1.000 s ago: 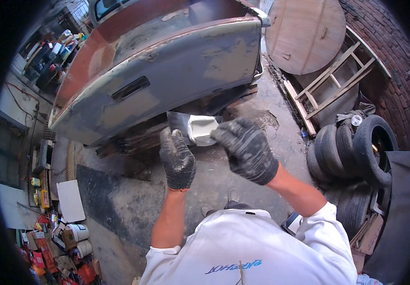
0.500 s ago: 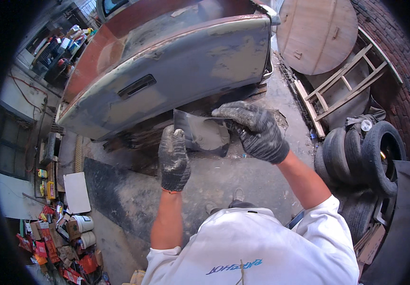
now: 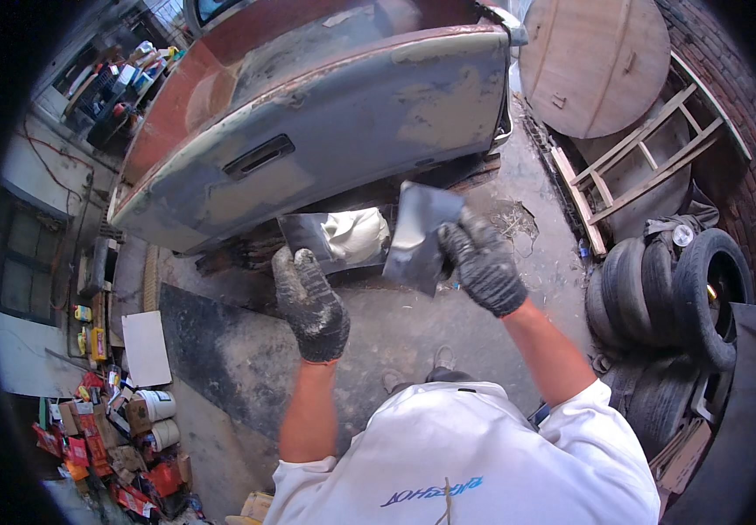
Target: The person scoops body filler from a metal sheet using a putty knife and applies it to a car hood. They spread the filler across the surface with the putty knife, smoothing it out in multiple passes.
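Observation:
My gloved left hand [image 3: 312, 306] is closed on the near edge of a dark, flat filler plate [image 3: 295, 229]. A thick mound of cream-coloured filler paste [image 3: 356, 234] lies on that plate. In my gloved right hand [image 3: 485, 265] is a thin, wide grey spreader [image 3: 423, 232], tilted and close against the plate's right edge. A pale smear of paste shows on the spreader. Just beyond both hands is the truck tailgate [image 3: 334, 144], grey with patches of dried beige filler and a recessed handle [image 3: 260, 156].
Tyres [image 3: 627, 289] stand at the right, near a wooden frame [image 3: 649, 162] and a large round board [image 3: 597, 66] by a brick wall [image 3: 728, 105]. Boxes and white buckets [image 3: 159, 405] crowd the lower left. A black sheet [image 3: 211, 359] lies on the floor.
The spreader has come away from over the plate, to the right, and its face has turned toward me. The paste mound, hidden before, now shows. My left hand has moved slightly left.

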A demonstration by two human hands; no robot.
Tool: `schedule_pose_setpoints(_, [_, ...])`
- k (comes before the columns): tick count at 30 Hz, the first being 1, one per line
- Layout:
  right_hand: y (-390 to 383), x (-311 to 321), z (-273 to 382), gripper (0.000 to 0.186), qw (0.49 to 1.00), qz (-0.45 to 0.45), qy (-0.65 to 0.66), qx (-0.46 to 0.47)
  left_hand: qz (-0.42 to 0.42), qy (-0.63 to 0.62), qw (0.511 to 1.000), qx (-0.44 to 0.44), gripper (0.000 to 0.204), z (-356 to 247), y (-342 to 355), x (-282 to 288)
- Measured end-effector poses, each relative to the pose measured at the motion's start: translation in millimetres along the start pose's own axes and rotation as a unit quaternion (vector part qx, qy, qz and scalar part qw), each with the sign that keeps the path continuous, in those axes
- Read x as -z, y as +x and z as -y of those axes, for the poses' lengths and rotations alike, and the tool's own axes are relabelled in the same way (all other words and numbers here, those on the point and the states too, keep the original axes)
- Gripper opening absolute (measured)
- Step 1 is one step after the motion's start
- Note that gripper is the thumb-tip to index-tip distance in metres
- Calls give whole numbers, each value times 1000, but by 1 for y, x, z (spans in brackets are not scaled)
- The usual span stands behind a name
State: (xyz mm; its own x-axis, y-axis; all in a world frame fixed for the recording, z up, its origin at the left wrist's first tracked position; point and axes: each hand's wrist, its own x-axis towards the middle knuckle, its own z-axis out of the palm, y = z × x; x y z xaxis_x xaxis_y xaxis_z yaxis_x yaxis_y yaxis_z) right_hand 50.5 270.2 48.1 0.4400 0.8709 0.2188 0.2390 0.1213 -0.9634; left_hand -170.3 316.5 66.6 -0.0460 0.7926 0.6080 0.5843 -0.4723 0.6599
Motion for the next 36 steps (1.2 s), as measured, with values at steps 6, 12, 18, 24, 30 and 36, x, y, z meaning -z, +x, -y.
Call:
schedule_pose_setpoints(6, [-7, -21, -11, 20, 980, 158, 27, -117, 70, -13, 997, -31, 27, -18, -12, -2])
schedule_pose_setpoints(12, [16, -27, -2, 21, 980, 71, -131, 129, 91, 120, 921, -360, 22, -1, -20, 15])
schedule_pose_setpoints(18, [27, -25, 28, 29, 963, -58, -125, 232, 159, -81, 983, 51, 21, 21, -16, 53])
schedule_pose_setpoints(24, [4, -30, 69, 28, 947, 229, -137, 180, 129, -183, 952, 210, 25, 41, -16, 62])
schedule_pose_setpoints(30, [5, -42, 95, 37, 887, 247, -186, 343, 16, -156, 978, 139, 27, 55, -13, 75])
schedule_pose_setpoints(36, [-25, -75, 74, 55, 815, 234, -277, 452, -28, 56, 997, 54, 34, 48, -11, 64])
